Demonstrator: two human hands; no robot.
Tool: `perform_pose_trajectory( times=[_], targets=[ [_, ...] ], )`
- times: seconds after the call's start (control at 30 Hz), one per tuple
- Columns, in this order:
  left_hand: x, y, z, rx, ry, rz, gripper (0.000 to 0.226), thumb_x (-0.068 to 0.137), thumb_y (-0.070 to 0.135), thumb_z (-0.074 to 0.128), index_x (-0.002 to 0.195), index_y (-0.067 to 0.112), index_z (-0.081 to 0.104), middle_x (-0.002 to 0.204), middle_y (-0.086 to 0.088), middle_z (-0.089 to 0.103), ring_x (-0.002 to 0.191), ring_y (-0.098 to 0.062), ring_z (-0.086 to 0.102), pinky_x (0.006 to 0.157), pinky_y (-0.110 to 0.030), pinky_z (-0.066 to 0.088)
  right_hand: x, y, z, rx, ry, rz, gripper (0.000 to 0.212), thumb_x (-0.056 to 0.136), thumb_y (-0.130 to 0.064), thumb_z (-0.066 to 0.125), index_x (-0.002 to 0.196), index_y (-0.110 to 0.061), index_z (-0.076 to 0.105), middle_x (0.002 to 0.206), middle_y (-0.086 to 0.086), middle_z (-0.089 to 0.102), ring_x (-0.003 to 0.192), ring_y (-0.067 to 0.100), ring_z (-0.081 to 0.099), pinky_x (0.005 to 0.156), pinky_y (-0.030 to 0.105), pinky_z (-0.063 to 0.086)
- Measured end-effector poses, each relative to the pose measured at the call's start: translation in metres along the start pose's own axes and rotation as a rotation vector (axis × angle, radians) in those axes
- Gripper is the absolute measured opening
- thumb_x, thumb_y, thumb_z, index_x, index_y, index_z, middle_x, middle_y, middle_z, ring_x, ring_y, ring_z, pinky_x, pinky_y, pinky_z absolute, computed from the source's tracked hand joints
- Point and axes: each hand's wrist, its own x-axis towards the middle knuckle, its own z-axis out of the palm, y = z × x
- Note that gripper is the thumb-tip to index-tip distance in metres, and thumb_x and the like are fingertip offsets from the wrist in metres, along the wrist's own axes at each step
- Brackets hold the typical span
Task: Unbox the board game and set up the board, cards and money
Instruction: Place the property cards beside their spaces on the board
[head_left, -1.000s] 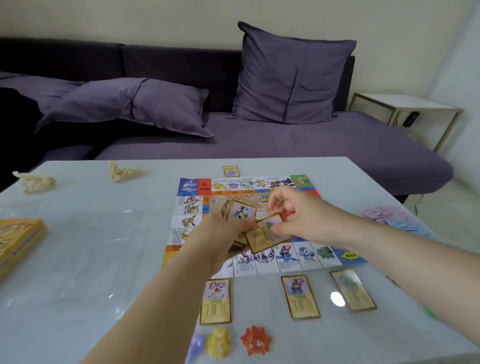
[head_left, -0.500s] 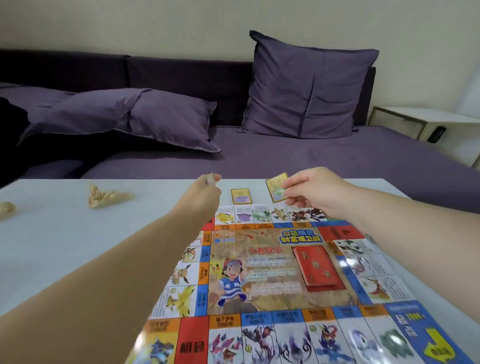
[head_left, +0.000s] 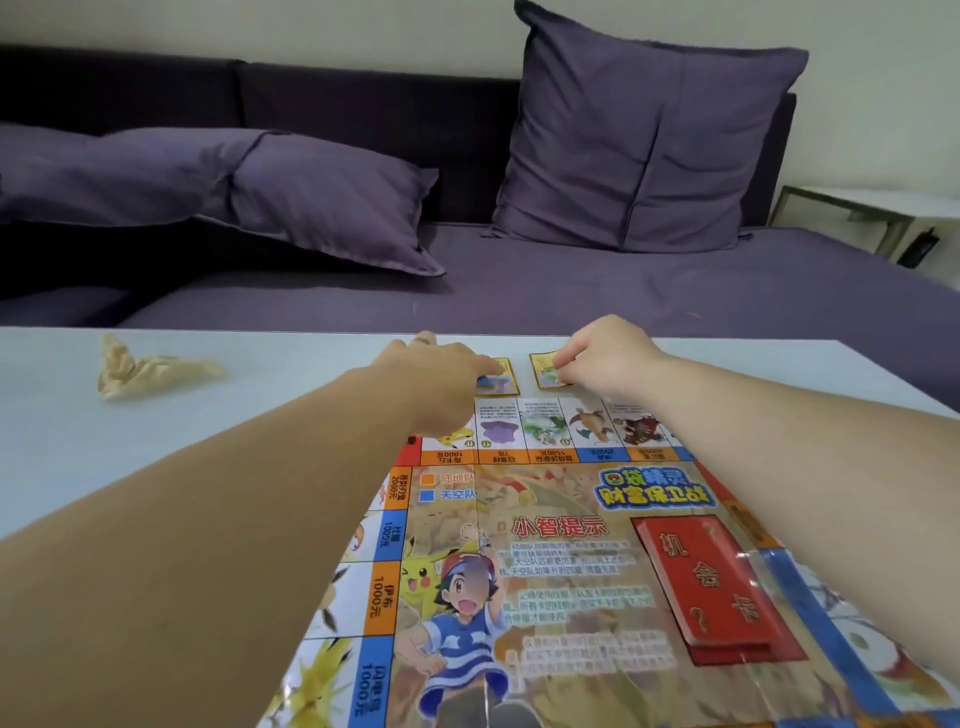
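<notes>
The game board (head_left: 545, 551) lies flat on the white table (head_left: 182, 441). Beyond the board's far edge, two yellow-framed property cards lie side by side on the table. My right hand (head_left: 608, 358) pinches the right card (head_left: 544, 370) at its near corner, flat on the table. My left hand (head_left: 431, 376) reaches beside the left card (head_left: 503, 378) and covers its left part. It grips a stack of cards, of which only a sliver (head_left: 425, 340) shows above the knuckles. A red card deck (head_left: 711, 582) sits on the board's centre.
A crumpled scrap of beige paper (head_left: 145, 366) lies at the far left of the table. A purple sofa (head_left: 571, 291) with two cushions stands right behind the table's far edge. A small white side table (head_left: 872, 208) is at the far right.
Both hands have dropped from above the board to the table beyond its far edge. The card in my right hand has gone from mid-air to lying beside the other card.
</notes>
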Motion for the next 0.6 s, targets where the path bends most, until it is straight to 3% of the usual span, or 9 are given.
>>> perform_pose_trajectory(
  times=[0.07,0.17,0.3,0.6],
  targets=[
    [0.002,-0.001,0.002,0.018,-0.014,0.016,0.061,0.094,0.012,0.035,0.143,0.045,0.025,0.149,0.009,0.035,0.129,-0.026,0.031,0.098,-0.039,0.031,0.002,0.000,0.003,-0.062,0.003,-0.017,0.007,0.083,-0.026,0.065,0.084,-0.028,0.071,0.111,-0.002,0.066,0.111,0.026,0.054,0.096,0.039,0.046],
    [0.003,-0.002,0.001,-0.006,-0.010,0.013,0.059,0.094,0.012,0.034,0.141,0.047,0.029,0.143,0.008,0.042,0.125,-0.024,0.033,0.089,-0.035,0.033,0.001,-0.002,0.001,-0.151,0.007,-0.078,0.016,0.087,-0.031,0.062,0.100,-0.032,0.072,0.118,-0.003,0.063,0.118,0.027,0.048,0.093,0.036,0.046],
    [0.001,-0.003,0.001,-0.012,-0.011,0.019,0.060,0.093,0.012,0.035,0.140,0.048,0.030,0.142,0.009,0.044,0.121,-0.023,0.035,0.086,-0.033,0.033,-0.003,-0.003,0.002,-0.173,-0.021,-0.158,0.022,0.090,-0.030,0.057,0.107,-0.036,0.070,0.119,-0.009,0.065,0.120,0.023,0.049,0.086,0.030,0.041],
    [0.001,-0.003,0.003,-0.022,-0.023,0.005,0.061,0.092,0.010,0.036,0.140,0.048,0.031,0.140,0.009,0.045,0.115,-0.022,0.036,0.082,-0.033,0.033,-0.013,-0.008,0.005,-0.250,-0.015,-0.248,0.029,0.095,-0.024,0.050,0.113,-0.039,0.066,0.125,-0.009,0.061,0.125,0.024,0.040,0.091,0.034,0.037]
  ],
)
